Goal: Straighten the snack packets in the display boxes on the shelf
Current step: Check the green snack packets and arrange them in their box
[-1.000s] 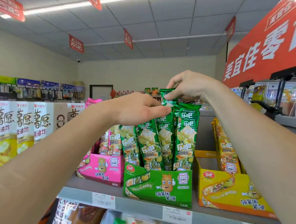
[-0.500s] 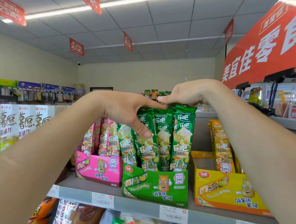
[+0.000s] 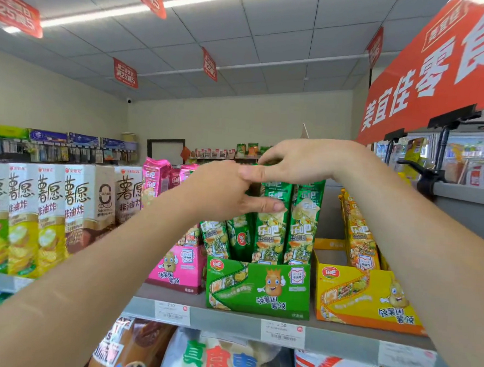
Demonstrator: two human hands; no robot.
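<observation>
Boxes (image 3: 257,286) three; left hand (image 3: 220,194), right hand (image 3: 299,161) grip packets (image 3: 304,218).

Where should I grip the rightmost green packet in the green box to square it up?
Pinch the rightmost green packet by its flat upper part, just below the top edge, coming from above and the right. It stands tall with its foot sunk in the green box. Its left edge meets a neighbouring packet, and its right edge is free.
</observation>
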